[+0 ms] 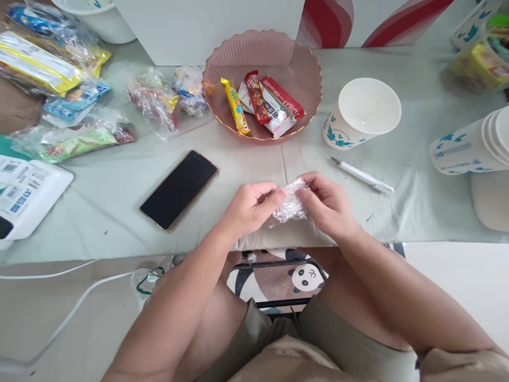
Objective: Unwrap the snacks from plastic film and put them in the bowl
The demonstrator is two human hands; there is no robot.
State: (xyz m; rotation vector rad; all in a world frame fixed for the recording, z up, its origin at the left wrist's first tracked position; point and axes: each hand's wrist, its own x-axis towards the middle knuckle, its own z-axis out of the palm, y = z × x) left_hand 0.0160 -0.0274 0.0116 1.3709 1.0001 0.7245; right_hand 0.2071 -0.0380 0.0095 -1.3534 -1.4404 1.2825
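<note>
Left hand (254,208): We pinch the left side of the crumpled clear plastic (292,206) between thumb and bent fingers.
Right hand (329,206): We pinch the plastic's upper right part, thumb against curled fingers.
Clear plastic: We have it on the near side of the pink bowl (262,49), apart from it; whether it rests on the bench (99,207) or hangs just above, we cannot tell.
Work done: We see the plastic gathered into a bunch between our hands.
Work left: We judge the handling to be partway, since both hands grip the plastic and it is not yet set down; whether anything is wrapped inside, its creases and glare hide from us.
Bowl contents: We see a yellow packet (236,107) and, beside it, a red packet (257,98) lying across other flat packets.
Phone (178,189): We have it dark-screened to the near left of the bowl, untouched.
Paper cup (358,119): We see it just right of the bowl, upright.
White pen (362,175): We see it to the bowl's near right, apart from our fingers.
Bagged packets (156,103): We see these just left of the bowl, well apart from our hands.
</note>
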